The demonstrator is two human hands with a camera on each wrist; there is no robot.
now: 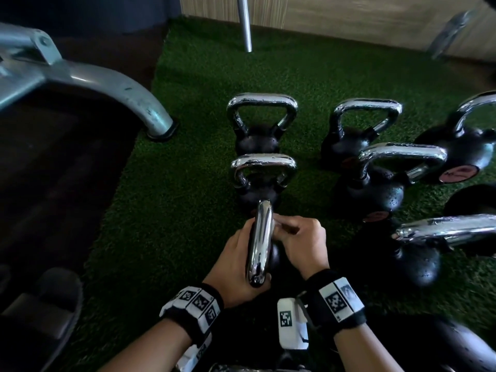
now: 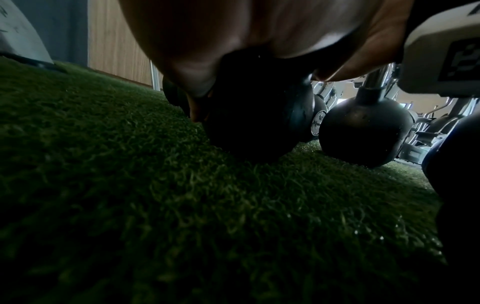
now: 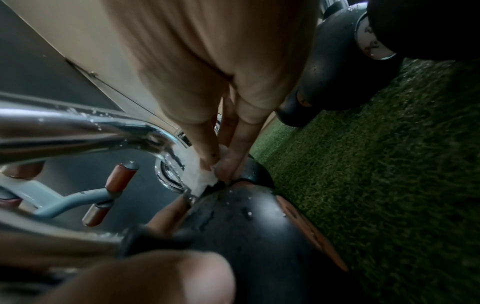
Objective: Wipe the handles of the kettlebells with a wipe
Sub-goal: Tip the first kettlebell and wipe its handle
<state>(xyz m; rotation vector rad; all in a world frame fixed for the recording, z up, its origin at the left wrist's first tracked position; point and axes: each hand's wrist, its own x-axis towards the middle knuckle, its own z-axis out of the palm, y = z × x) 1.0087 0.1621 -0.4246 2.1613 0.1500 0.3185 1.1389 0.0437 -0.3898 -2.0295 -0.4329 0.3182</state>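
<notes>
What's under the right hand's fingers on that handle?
A white wipe is pinched by the right hand against the far leg of the chrome handle. The left hand grips the handle's other side. The metal under the wipe is covered.

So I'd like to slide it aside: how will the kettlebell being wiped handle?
Likely heavy: the kettlebell is a solid black ball. Its chrome handle carries droplets, so probably slippery. The turf would likely resist sliding.
</notes>
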